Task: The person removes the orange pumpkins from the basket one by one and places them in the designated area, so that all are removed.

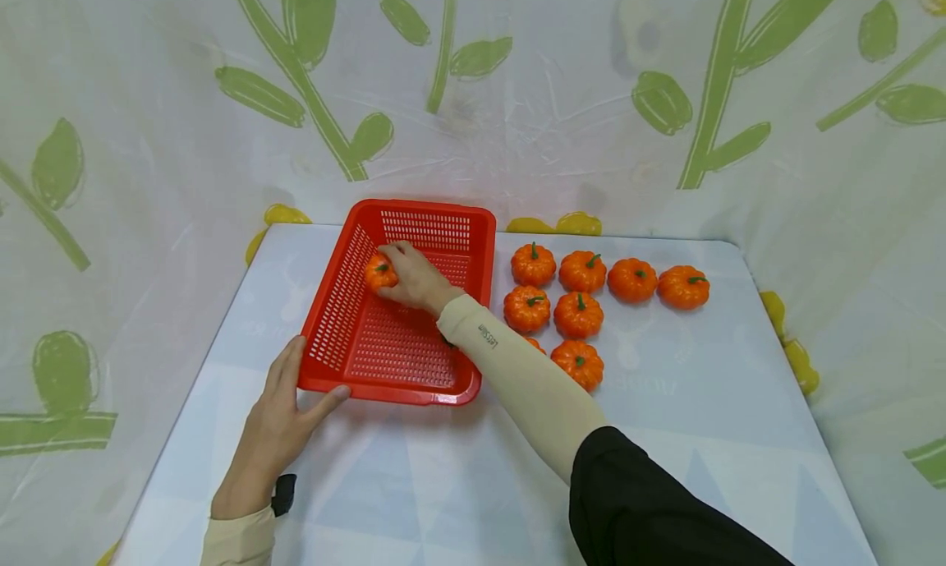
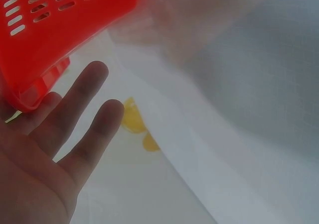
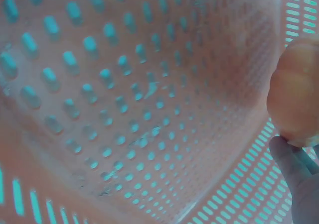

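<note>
In the head view, a red plastic basket (image 1: 402,344) with slotted walls stands toward the back left of the table. My right hand (image 1: 415,278) reaches inside it and grips a small orange pumpkin (image 1: 380,273) near the left wall. The right wrist view shows that pumpkin (image 3: 296,92) at the fingertips, with the perforated basket floor beside it. My left hand (image 1: 277,418) rests at the basket's front left corner, fingers along the left side and thumb at the front rim. Two of its fingers (image 2: 82,104) stretch out straight past the corner in the left wrist view.
Several more small pumpkins (image 1: 579,315) with green stems sit in rough rows right of the basket, one partly hidden by the right forearm. The pale table (image 1: 687,385) ends at a back edge (image 1: 650,239) close to a hanging leaf-patterned sheet (image 1: 547,122).
</note>
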A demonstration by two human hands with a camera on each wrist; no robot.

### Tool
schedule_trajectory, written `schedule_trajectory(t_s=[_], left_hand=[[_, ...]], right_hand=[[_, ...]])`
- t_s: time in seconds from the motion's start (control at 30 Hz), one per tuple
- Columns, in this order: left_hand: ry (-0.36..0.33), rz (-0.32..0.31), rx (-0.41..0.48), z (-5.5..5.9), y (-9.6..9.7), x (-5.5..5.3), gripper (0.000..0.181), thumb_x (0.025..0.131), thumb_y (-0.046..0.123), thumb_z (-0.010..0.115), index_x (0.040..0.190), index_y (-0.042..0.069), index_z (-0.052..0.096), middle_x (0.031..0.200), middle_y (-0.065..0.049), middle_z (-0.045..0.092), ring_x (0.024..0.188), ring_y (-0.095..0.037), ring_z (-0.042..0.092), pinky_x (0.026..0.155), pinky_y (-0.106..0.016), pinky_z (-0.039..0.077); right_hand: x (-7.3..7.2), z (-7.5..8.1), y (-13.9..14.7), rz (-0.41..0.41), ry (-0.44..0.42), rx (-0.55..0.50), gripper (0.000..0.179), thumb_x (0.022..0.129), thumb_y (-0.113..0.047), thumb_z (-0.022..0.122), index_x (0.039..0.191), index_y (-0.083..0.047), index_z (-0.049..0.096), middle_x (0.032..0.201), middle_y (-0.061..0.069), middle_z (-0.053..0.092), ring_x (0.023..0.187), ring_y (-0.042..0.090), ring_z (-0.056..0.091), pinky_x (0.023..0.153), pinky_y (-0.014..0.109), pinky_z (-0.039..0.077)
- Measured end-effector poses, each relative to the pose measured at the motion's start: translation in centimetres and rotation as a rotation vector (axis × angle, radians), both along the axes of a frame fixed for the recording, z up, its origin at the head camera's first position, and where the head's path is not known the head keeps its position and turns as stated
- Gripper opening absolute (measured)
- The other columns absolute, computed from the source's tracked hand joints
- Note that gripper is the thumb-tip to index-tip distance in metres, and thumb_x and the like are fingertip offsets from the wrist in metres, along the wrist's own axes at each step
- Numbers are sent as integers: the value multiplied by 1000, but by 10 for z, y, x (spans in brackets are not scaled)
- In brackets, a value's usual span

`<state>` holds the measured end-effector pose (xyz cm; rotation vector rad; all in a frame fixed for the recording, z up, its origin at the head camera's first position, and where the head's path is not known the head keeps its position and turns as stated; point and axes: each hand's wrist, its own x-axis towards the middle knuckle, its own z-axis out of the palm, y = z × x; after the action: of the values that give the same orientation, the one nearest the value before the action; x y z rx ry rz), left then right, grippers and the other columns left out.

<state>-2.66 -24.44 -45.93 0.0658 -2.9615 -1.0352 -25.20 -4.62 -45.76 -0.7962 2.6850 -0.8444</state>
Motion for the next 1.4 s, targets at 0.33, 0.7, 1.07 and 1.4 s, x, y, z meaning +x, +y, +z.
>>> schedule_trajectory(t_s=[0.33, 0.7, 1.07, 1.4], left_hand=[[-5, -12, 7, 3, -2, 0, 105, 91, 55, 71, 165, 28, 1, 168, -11, 12, 138, -49, 36, 97, -76, 38], [6, -24, -1, 5, -3, -1, 105, 91, 53, 71, 165, 23, 2, 167, -14, 14, 137, -50, 37, 96, -76, 39], [3, -23, 10, 4, 0, -2, 105, 91, 53, 72, 165, 24, 3, 167, -15, 14, 137, -50, 37, 95, -76, 39], [-27, -11, 15, 3, 0, -1, 105, 92, 55, 70, 165, 27, 0, 168, -11, 10, 139, -50, 34, 96, -77, 37]], right_hand=[[1, 14, 1, 20, 65, -35, 76, 92, -32, 77, 155, -15, 39, 153, 8, 36, 123, 17, 48, 98, 27, 49], [10, 44, 11, 64, 124, -43, 77, 91, -34, 77, 155, -15, 38, 153, 8, 36, 125, 16, 47, 98, 22, 47], [26, 62, 41, 13, 124, -166, 76, 88, -35, 79, 152, -17, 43, 150, 5, 40, 120, 14, 51, 98, 25, 49], [47, 82, 80, 30, 231, -222, 75, 89, -36, 79, 152, -17, 44, 151, 1, 42, 131, 13, 46, 108, 27, 41]])
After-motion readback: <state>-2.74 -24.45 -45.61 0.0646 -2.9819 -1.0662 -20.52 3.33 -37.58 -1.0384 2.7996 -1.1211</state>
